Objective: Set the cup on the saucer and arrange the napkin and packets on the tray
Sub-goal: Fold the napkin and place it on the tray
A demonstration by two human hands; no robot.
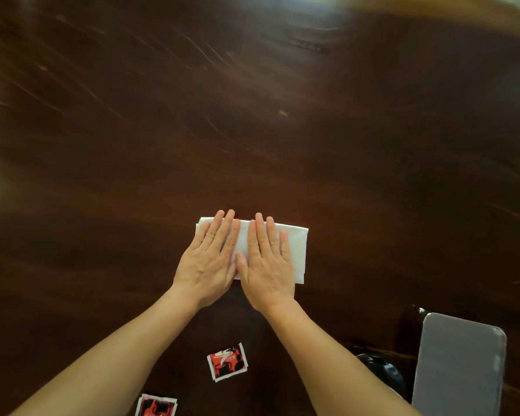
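Dim, motion-streaked, perhaps window glare at top.

Both forearms bare, no sleeves vis.; hands (pixel 234 265) bare, no gloves.

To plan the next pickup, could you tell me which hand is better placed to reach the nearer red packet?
Probably the left hand: the packet lies nearer its forearm.

Table (pixel 252 115) beyond napkin (pixel 297 250) open; packets (pixel 227 361) + gray slab (pixel 460 364) crowd near edge.
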